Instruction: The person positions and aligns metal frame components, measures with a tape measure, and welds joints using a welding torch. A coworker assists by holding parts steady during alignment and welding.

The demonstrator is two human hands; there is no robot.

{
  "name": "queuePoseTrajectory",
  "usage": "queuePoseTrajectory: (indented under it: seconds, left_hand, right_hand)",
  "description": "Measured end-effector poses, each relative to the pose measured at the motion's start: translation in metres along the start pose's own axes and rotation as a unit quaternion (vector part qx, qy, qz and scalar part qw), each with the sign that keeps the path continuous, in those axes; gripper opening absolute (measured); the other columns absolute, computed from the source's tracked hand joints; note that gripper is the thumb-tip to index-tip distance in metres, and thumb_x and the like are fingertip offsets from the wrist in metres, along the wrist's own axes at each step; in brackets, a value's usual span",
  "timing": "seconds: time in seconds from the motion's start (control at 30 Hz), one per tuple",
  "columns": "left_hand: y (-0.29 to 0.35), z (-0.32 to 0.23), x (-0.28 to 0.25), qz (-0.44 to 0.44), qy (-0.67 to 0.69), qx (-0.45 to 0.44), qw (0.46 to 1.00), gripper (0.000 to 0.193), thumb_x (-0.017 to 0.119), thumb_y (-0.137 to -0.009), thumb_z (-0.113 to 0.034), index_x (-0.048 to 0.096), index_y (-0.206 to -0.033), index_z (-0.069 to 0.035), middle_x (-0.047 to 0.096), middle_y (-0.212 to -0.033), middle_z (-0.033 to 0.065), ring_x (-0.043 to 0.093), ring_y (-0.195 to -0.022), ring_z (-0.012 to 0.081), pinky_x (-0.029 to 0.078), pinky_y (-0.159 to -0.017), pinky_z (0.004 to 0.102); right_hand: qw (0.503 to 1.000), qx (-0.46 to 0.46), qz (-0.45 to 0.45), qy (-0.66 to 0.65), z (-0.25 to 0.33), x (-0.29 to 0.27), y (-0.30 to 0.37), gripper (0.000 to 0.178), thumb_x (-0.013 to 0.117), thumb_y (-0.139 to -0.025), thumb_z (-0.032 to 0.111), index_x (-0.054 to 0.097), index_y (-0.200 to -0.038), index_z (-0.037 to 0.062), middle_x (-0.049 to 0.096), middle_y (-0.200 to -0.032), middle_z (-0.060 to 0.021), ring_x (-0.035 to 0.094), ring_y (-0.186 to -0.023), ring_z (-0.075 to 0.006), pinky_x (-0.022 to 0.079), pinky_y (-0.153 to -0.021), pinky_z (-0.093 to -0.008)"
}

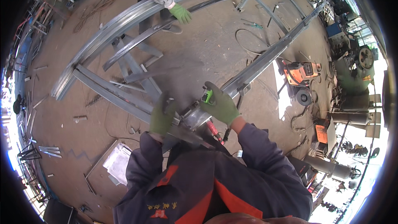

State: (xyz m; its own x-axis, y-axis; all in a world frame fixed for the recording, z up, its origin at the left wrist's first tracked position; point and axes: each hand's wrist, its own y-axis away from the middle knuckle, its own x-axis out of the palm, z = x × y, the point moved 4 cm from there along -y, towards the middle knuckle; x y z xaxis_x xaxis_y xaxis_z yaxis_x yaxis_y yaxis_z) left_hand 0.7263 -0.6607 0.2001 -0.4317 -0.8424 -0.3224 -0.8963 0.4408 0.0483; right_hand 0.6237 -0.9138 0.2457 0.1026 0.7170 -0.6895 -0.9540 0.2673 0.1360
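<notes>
My right hand (222, 105), in a green glove, is closed around a small bright-green tape measure (207, 96). My left hand (162, 118), gloved the same way, is over the steel framework to the left; motion smears it, and its fingers are hard to make out. Between the hands lies a shiny steel plate or bracket (196, 119) on the frame. A blurred dark streak (159, 72) spreads beyond my left hand; its kind is unclear. Close to my body, below the right hand, is a red-and-black hand tool (215, 132).
A long steel beam (273, 52) runs up right, and a curved steel rail (103, 33) arcs across the far side. There, a co-worker's gloved hand (180, 13) is beside a thinner bar. An orange machine (299, 73) stands right; papers (118, 162) lie lower left. Cables cross the floor.
</notes>
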Motion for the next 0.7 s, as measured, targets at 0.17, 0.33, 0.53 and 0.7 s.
queuePoseTrajectory:
  seconds: [0.17, 0.33, 0.53, 0.7]
  left_hand:
    - [0.002, 0.047, -0.012, -0.011, -0.255, 0.033, 0.966, 0.052, 0.079, -0.102, -0.030, 0.071, -0.143, -0.001, 0.080, -0.124, 0.0225, 0.078, -0.100, 0.0419, 0.062, -0.088, 0.0504]
    - [0.000, 0.055, 0.008, -0.056, -0.336, 0.128, 0.931, 0.047, 0.080, -0.100, -0.032, 0.075, -0.137, -0.003, 0.081, -0.121, 0.0192, 0.077, -0.107, 0.0424, 0.058, -0.095, 0.0564]
    - [-0.005, 0.061, 0.024, -0.029, -0.437, 0.103, 0.893, 0.050, 0.074, -0.104, -0.042, 0.075, -0.140, -0.007, 0.080, -0.130, 0.0156, 0.072, -0.128, 0.0375, 0.041, -0.125, 0.0622]
    - [-0.006, 0.063, 0.028, 0.000, -0.453, 0.049, 0.890, 0.054, 0.069, -0.107, -0.048, 0.075, -0.143, -0.008, 0.081, -0.131, 0.0136, 0.072, -0.130, 0.0353, 0.036, -0.130, 0.0621]
  right_hand:
    - [0.994, -0.053, -0.006, 0.096, -0.084, 0.041, -0.037, 0.085, 0.085, -0.092, 0.040, 0.052, -0.163, 0.0069, 0.078, -0.126, -0.0188, 0.077, -0.109, -0.0440, 0.061, -0.095, -0.0546]
    - [0.981, -0.113, -0.042, 0.150, -0.116, 0.063, -0.049, 0.079, 0.085, -0.091, 0.039, 0.057, -0.158, 0.0069, 0.080, -0.119, -0.0154, 0.077, -0.098, -0.0404, 0.060, -0.091, -0.0524]
    - [0.977, -0.095, -0.065, 0.177, -0.120, 0.068, -0.047, 0.079, 0.082, -0.093, 0.043, 0.057, -0.159, 0.0060, 0.080, -0.120, -0.0149, 0.078, -0.099, -0.0379, 0.060, -0.089, -0.0497]
    - [0.981, -0.087, -0.069, 0.158, -0.123, 0.066, -0.046, 0.083, 0.085, -0.089, 0.043, 0.058, -0.159, 0.0059, 0.081, -0.121, -0.0144, 0.075, -0.099, -0.0393, 0.057, -0.092, -0.0522]
